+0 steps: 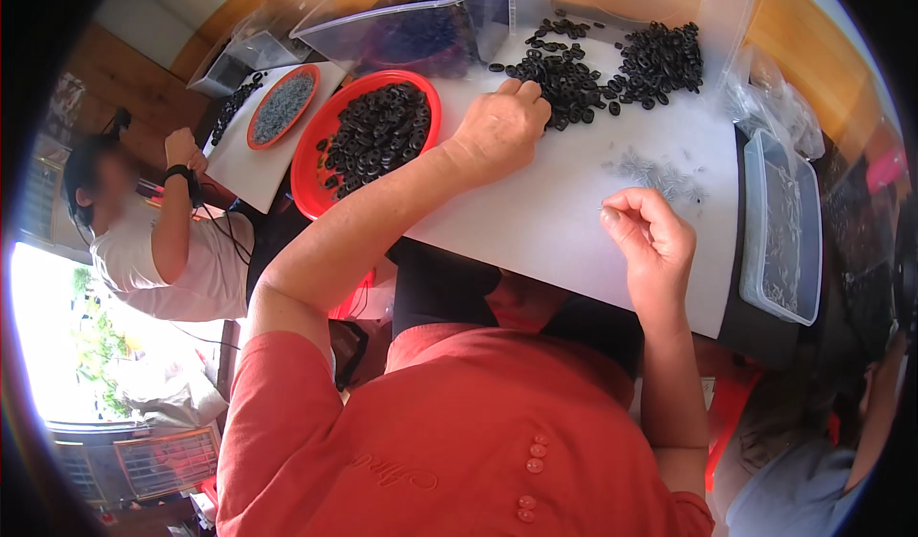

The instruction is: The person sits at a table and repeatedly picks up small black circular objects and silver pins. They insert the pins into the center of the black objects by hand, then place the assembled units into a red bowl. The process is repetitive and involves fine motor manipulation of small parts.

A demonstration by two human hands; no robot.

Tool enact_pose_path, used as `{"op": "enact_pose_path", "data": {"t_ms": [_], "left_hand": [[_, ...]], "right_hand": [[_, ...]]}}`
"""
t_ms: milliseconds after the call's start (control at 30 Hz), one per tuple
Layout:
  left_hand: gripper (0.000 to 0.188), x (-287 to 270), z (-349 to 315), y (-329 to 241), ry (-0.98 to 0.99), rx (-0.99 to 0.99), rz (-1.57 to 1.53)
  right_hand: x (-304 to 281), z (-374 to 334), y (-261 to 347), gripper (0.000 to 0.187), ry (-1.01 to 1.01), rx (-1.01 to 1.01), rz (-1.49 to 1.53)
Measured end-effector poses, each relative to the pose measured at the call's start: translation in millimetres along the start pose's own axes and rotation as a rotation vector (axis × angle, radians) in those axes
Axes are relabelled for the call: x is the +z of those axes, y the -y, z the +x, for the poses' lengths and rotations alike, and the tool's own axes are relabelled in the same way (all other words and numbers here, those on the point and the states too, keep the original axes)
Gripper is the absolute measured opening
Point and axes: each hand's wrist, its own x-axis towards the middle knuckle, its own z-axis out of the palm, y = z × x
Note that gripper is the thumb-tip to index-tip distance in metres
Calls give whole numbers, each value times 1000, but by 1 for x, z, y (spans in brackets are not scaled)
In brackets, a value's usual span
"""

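Observation:
My left hand [502, 128] reaches forward, fingers curled down at the near left edge of a pile of small black oval pieces with holes [564, 83]. Its fingertips are hidden behind the knuckles, so what they hold does not show. Closer to me, my right hand [658, 241] is held with thumb and forefinger pinched together; anything between them is too small to name. Just beyond it, small clear slivers [660, 175] lie scattered on the white sheet [545, 241]. Left of my left forearm stands a red round tray [303, 169] heaped with black oval pieces [378, 131].
A clear tub [811, 250] with more slivers stands at the right edge. Clear plastic bins [483, 1] line the back. Leftward, a co-worker [163, 241] sits by a smaller orange tray [254, 135] of grey bits. Another person's arm [875, 413] shows at lower right.

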Motion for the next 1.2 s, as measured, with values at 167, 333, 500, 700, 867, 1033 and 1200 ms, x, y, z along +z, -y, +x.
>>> {"op": "enact_pose_path", "data": {"t_ms": [167,333,500,700,867,1033,1200], "left_hand": [[9,-7,-13,-10,42,26,-187],[13,-19,-28,-21,127,-51,-528],[18,-19,-41,-19,41,-153,-598],[15,-13,-38,-37,-64,-59,-405],[15,-15,-40,-45,-122,-59,-438],[12,-22,-46,-55,-49,-244,-917],[12,-41,-46,-68,23,-549,-1405]], "right_hand": [[-4,-2,2,7,-22,29,38],[-2,-1,1,5,-22,42,32],[-2,-2,-3,6,-36,60,36],[0,-2,-3,7,-37,65,24],[3,-3,1,6,-64,41,1],[17,5,11,6,-91,-12,-13],[32,12,15,7,-81,-23,-27]]}}
